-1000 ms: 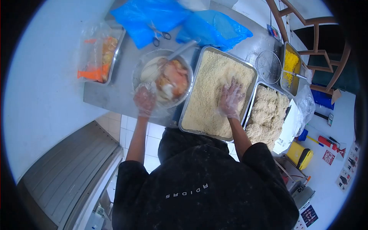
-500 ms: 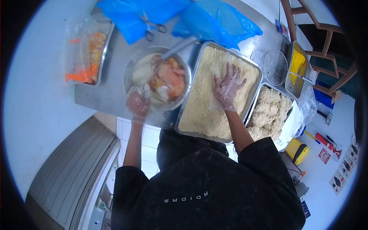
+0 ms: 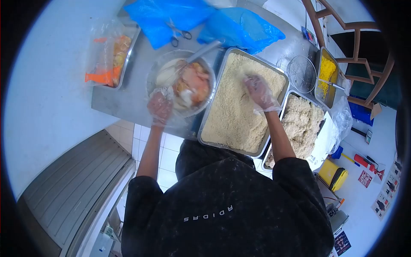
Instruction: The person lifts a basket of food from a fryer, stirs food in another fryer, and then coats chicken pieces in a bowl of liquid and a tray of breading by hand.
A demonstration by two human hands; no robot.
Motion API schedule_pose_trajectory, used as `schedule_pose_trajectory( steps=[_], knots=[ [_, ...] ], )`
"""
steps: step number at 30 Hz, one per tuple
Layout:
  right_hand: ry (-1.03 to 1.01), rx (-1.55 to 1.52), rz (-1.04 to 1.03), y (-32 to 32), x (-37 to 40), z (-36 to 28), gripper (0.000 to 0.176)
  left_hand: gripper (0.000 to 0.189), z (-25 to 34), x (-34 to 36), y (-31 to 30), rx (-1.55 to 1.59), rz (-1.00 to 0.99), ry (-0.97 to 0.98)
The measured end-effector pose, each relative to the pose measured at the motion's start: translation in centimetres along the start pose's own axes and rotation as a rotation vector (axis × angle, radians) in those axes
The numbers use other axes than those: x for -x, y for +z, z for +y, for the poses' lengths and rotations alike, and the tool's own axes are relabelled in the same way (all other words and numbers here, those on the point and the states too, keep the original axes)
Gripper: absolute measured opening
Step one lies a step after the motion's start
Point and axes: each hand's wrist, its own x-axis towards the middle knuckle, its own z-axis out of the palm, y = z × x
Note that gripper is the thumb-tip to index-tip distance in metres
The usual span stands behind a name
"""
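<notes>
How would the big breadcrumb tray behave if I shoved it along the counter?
Probably heavy: the breadcrumb tray is filled nearly to its rim. Metal on the steel counter should slide, not tip; loose crumbs may spill.

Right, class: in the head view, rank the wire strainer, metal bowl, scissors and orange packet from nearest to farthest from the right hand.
1. wire strainer, just right of the right hand
2. metal bowl, to its left
3. scissors, upper left, on blue plastic
4. orange packet, far left
</notes>
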Motion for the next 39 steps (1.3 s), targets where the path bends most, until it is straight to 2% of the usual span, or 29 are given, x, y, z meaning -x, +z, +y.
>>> schedule_pose_trajectory(
  steps=[2,5,8,9,12,14,17,20,23,26,29,32,33,35,38,39],
  knots=[
    [-0.069,0.18,-0.166,-0.5,0.0,-1.7,0.055,0.048,0.0,-0.3,-0.2,-0.026,0.008,0.05],
    [0.14,0.333,-0.488,-2.3,0.3,-2.3,0.054,0.048,0.2,-0.9,-0.3,-0.044,-0.007,0.067],
    [0.259,-0.079,-0.167,-1.9,1.6,0.1,0.049,0.046,0.5,-0.5,-0.7,0.075,-0.031,-0.03],
    [0.197,0.016,-0.087,-0.8,1.4,0.7,0.048,0.045,0.5,-0.3,-0.8,0.139,-0.043,-0.068],
    [0.025,0.376,0.205,3.9,0.5,1.2,0.046,0.043,0.4,-0.5,-0.7,0.175,0.062,0.079],
    [-0.081,0.717,0.459,6.1,0.3,0.4,0.046,0.043,1.1,-0.8,-1.2,0.135,0.041,0.046],
    [-0.093,0.63,0.485,5.7,0.5,-0.1,0.045,0.045,1.5,-0.5,-1.7,0.013,-0.036,0.024],
    [0.001,0.311,0.353,4.5,0.1,0.6,0.052,0.047,1.6,-1.3,-1.9,-0.027,-0.051,0.023],
    [-0.017,-0.375,0.717,6.1,1.2,2.7,0.054,0.048,1.0,-0.1,-1.1,-0.099,-0.006,0.072],
    [0.137,-0.158,0.556,5.7,5.2,3.0,0.053,0.048,0.7,-0.8,-1.4,-0.051,0.035,0.081],
    [0.061,0.514,0.455,6.7,6.8,3.8,0.053,0.046,0.9,-0.9,-0.9,0.026,0.016,0.067],
    [0.014,0.323,0.496,6.8,6.5,5.3,0.054,0.043,1.4,-0.9,-2.0,-0.023,-0.09,0.007],
    [0.017,0.362,0.482,6.5,6.2,5.4,0.054,0.042,2.0,-1.7,-2.2,-0.047,-0.119,-0.019],
    [0.023,0.438,0.434,6.1,6.5,4.9,0.053,0.041,2.5,-1.8,-2.2,-0.017,-0.111,-0.048],
    [0.144,0.104,0.48,5.6,4.5,3.7,0.053,0.041,2.4,-1.2,-2.6,-0.048,-0.068,-0.02],
    [0.109,0.139,0.491,5.6,3.0,3.5,0.053,0.042,2.2,-1.5,-2.2,-0.066,-0.044,0.012]
  ],
)
